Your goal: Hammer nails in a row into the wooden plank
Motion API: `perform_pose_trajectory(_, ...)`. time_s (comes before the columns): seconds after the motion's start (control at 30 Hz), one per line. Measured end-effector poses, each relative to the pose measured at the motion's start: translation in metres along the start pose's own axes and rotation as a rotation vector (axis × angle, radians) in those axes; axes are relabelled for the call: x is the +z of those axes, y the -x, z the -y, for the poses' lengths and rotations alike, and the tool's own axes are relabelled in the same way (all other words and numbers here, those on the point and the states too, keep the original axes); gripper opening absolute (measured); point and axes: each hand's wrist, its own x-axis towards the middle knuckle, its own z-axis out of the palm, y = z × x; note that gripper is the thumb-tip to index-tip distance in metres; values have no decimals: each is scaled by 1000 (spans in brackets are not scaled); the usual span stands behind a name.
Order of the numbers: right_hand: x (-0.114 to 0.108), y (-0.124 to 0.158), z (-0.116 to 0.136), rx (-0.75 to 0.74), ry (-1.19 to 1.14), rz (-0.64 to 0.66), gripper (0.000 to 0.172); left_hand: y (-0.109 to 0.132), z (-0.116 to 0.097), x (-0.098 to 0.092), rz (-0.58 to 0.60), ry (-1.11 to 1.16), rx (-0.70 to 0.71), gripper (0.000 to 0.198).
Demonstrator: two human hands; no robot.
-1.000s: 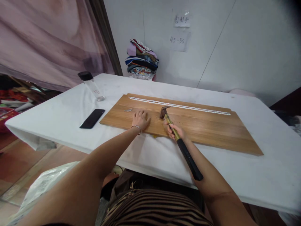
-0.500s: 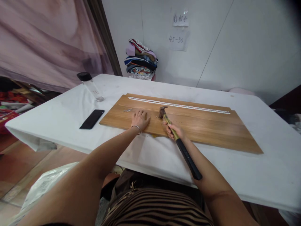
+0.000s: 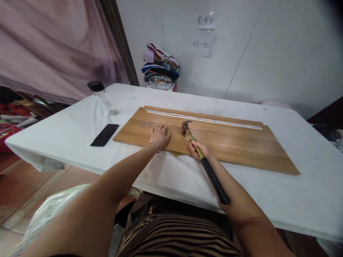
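Observation:
A claw hammer [image 3: 198,152] with a rusty head and a black-and-yellow handle is gripped by my right hand [image 3: 198,148] near the head. Its head rests on or just above a brown wooden board [image 3: 241,142]; which of the two I cannot tell. Palm down on that board, my left hand [image 3: 160,135] lies with its fingers spread, left of the hammer head. Small dark nail heads or holes [image 3: 200,138] run in a row beside the hammer. Several loose nails [image 3: 145,125] lie on the board's left part.
Two white measuring strips [image 3: 203,119] lie along the board's far side. A black phone [image 3: 104,135] and a clear bottle with a black lid [image 3: 105,98] stand or lie to the left on the white-covered table [image 3: 134,96]. Folded clothes [image 3: 160,67] are stacked by the wall.

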Motion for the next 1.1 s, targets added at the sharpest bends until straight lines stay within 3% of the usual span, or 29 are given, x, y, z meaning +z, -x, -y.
perform_pose_trajectory(1.1,8,4,9,3,-4,-11,45,-1,2,3,0,25,2,40)
